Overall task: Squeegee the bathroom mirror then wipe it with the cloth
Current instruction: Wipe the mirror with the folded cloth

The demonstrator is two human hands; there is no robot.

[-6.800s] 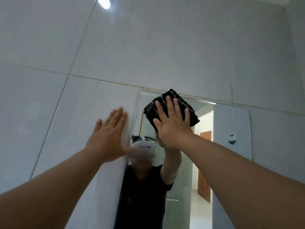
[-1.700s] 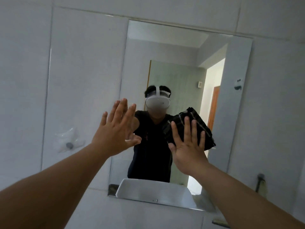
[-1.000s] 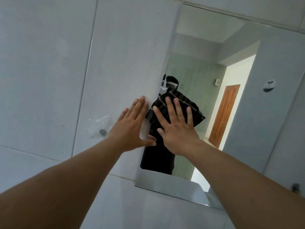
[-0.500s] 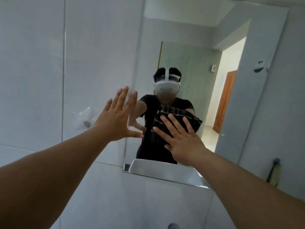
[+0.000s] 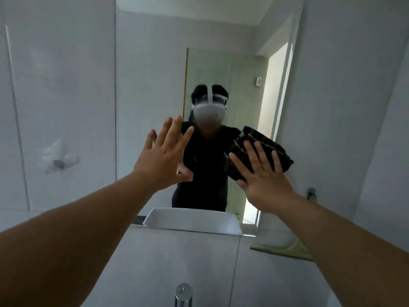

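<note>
1. Here, my right hand (image 5: 263, 180) lies flat with its fingers spread wide, palm pressing the cloth (image 5: 261, 147) against the mirror (image 5: 155, 74).
2. The cloth is dark with thin pale stripes, bunched into folds; most of it shows above and to the left of my fingers, and my palm covers its lower part.
3. It sits on the right half of the glass, lower than the middle and close to the mirror's right edge.
4. My left hand (image 5: 163, 160) is open too, fingers wide and pointing up, thumb stuck out toward the right; it holds nothing.
5. It is raised in front of the glass left of the cloth, well apart from my right hand; I cannot tell whether it touches the glass.
6. In the mirror I see my reflection in a dark top and a white headset (image 5: 210, 113), with a doorway behind.
7. The squeegee (image 5: 287, 249), pale yellow-green, lies low on the right just beyond the mirror's bottom corner, partly hidden by my right forearm.
8. A white basin rim (image 5: 190, 220) shows reflected along the mirror's bottom edge, and a chrome tap (image 5: 183, 293) stands at the bottom of the view.
9. On the tiled wall (image 5: 55, 85) left of the mirror sits a clear plastic hook (image 5: 58, 161).
</note>
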